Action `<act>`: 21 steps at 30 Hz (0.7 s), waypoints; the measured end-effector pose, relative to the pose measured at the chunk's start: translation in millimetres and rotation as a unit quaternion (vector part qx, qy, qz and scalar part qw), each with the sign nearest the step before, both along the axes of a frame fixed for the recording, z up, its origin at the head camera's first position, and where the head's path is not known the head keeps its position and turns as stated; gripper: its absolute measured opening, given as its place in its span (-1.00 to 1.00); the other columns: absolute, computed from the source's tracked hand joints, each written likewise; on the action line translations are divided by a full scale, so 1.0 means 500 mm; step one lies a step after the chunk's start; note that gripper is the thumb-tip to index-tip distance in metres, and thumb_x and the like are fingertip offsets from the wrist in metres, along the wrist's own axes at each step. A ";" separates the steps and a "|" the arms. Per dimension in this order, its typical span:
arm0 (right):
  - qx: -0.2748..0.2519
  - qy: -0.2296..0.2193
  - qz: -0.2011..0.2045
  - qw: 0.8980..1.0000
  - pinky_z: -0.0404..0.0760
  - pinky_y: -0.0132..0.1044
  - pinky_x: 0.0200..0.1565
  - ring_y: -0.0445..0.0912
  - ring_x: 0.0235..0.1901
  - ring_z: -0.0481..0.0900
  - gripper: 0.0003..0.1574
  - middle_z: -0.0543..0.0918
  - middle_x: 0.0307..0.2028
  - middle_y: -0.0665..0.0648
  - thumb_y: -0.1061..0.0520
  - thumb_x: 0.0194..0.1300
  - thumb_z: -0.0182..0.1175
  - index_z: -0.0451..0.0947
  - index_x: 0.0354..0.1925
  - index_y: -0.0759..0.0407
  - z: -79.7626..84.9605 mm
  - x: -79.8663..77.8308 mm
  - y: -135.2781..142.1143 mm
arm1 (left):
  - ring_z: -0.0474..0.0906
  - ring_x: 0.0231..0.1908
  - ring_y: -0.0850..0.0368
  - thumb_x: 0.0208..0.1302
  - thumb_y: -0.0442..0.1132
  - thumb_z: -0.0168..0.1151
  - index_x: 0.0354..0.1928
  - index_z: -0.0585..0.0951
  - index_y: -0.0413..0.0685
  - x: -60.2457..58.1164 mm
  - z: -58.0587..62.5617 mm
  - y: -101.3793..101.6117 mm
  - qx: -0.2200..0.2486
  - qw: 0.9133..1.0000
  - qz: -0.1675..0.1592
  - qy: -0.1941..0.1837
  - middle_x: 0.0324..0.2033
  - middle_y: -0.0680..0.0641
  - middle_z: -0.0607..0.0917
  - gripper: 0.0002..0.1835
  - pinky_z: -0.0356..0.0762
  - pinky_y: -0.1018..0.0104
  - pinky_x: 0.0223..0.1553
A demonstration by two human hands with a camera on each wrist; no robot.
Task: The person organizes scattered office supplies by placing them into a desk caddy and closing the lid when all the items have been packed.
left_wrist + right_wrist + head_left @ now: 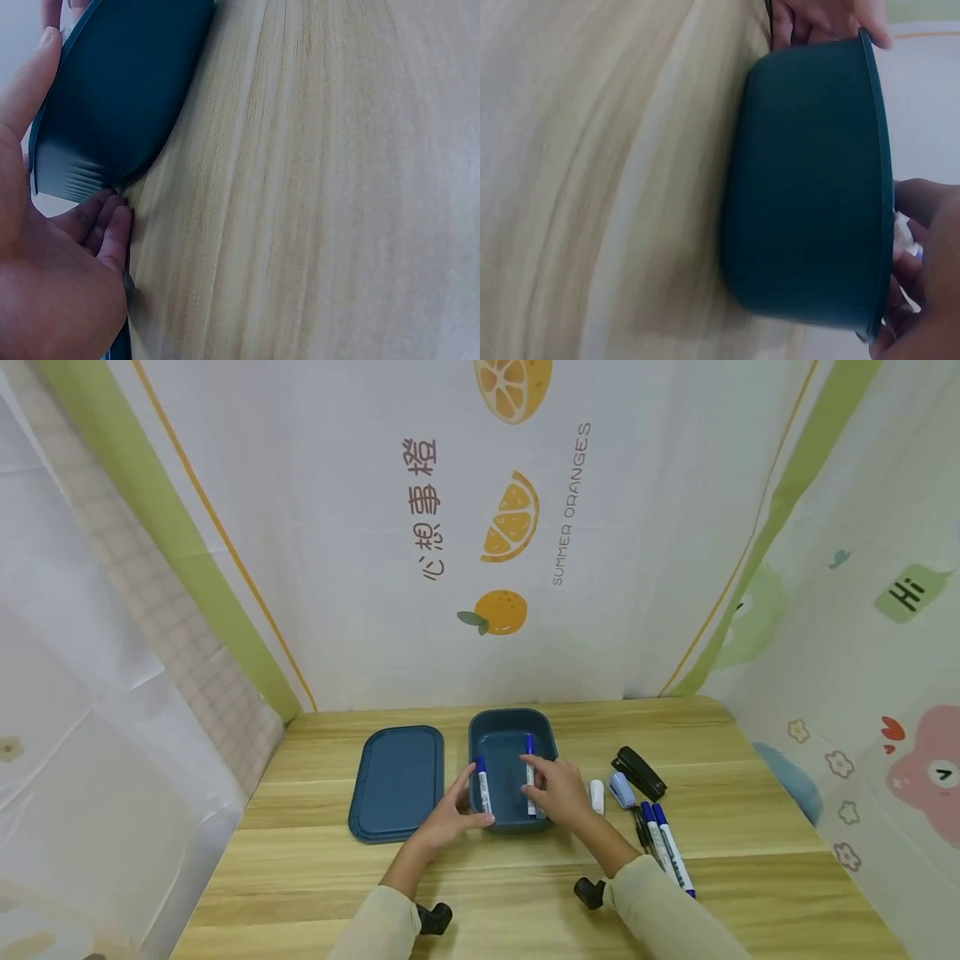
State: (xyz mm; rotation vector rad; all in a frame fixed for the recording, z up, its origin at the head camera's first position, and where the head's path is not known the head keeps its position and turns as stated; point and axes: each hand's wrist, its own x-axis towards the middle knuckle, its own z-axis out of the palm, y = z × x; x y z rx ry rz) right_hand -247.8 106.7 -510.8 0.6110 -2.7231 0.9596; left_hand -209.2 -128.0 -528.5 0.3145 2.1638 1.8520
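A dark blue rectangular box point(514, 721) stands uncovered on the wooden table. Along its inner left wall rests a white marker with a blue cap point(483, 787). My left hand point(446, 818) holds the box at its near left corner, thumb at the near rim, the other fingers by the outer left wall. On the box's right side, my right hand point(561, 792) reaches over the rim and pinches a second blue-capped marker point(529, 747) between thumb and index finger. This marker lies lengthwise inside, near the right wall. In the right wrist view, the box wall point(810, 180) hides most of it.
The flat blue lid point(397, 783) lies left of the box. To the right are a black stapler point(639, 772), a small light blue stapler point(621, 789), a white rounded object point(596, 796), a black pen point(642, 828) and two more markers point(673, 850). A curtain point(360, 643) hangs behind.
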 end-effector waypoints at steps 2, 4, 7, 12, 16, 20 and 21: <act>0.019 0.003 -0.006 1.000 0.22 -0.14 -0.20 -0.16 -0.48 0.26 -0.37 0.37 -0.58 -0.20 0.10 0.15 0.43 0.55 0.20 0.06 -0.004 0.001 -0.006 | 0.20 0.29 -0.40 0.25 -0.33 0.33 0.56 -0.14 0.03 0.005 0.011 0.001 0.003 1.000 -0.004 -0.003 0.31 -0.49 0.24 0.02 0.14 -0.28 0.23; 0.034 0.006 -0.005 0.999 0.22 -0.14 -0.21 -0.17 -0.48 0.25 -0.38 0.37 -0.58 -0.21 0.07 0.16 0.42 0.55 0.20 0.04 -0.007 0.000 -0.012 | 0.18 0.30 -0.41 0.25 -0.34 0.33 0.56 -0.13 0.00 0.012 0.027 0.003 0.008 1.000 -0.006 -0.006 0.32 -0.50 0.23 0.01 0.12 -0.29 0.23; 0.051 0.004 0.001 0.999 0.20 -0.17 -0.24 -0.17 -0.48 0.26 -0.37 0.38 -0.58 -0.22 0.03 0.18 0.41 0.54 0.21 0.03 -0.009 -0.002 -0.019 | 0.16 0.30 -0.43 0.25 -0.33 0.34 0.55 -0.13 -0.05 0.022 0.046 0.005 0.004 1.000 -0.008 0.001 0.32 -0.51 0.21 0.01 0.13 -0.30 0.22; 0.062 -0.008 -0.001 0.998 0.17 -0.18 -0.28 -0.16 -0.49 0.26 -0.37 0.38 -0.59 -0.21 0.03 0.17 0.42 0.54 0.21 0.01 -0.007 -0.001 -0.026 | 0.13 0.32 -0.44 0.25 -0.31 0.34 0.55 -0.12 -0.06 0.024 0.054 0.005 0.002 1.000 -0.013 0.001 0.34 -0.52 0.17 0.01 0.12 -0.30 0.23; 0.064 -0.019 0.000 0.998 0.16 -0.18 -0.29 -0.15 -0.48 0.26 -0.37 0.38 -0.58 -0.20 0.03 0.17 0.41 0.54 0.22 -0.01 -0.003 0.000 -0.030 | 0.19 0.30 -0.40 0.26 -0.34 0.32 0.55 -0.12 -0.01 0.012 0.032 0.001 0.007 1.000 -0.009 -0.007 0.33 -0.49 0.22 0.00 0.15 -0.28 0.22; 0.063 -0.022 0.008 0.998 0.17 -0.18 -0.30 -0.14 -0.48 0.26 -0.38 0.39 -0.58 -0.19 0.02 0.18 0.41 0.54 0.22 0.01 0.000 0.000 -0.034 | 0.22 0.29 -0.36 0.27 -0.33 0.32 0.56 -0.14 0.09 -0.002 0.003 -0.002 0.002 1.000 -0.006 -0.003 0.33 -0.46 0.25 0.01 0.18 -0.27 0.21; 0.062 -0.021 0.011 0.998 0.17 -0.18 -0.30 -0.14 -0.49 0.26 -0.37 0.39 -0.59 -0.19 0.02 0.18 0.41 0.54 0.22 0.02 0.000 0.000 -0.035 | 0.22 0.29 -0.36 0.27 -0.32 0.32 0.56 -0.14 0.11 -0.004 -0.002 -0.002 0.001 1.000 -0.005 -0.001 0.33 -0.45 0.25 0.01 0.18 -0.27 0.21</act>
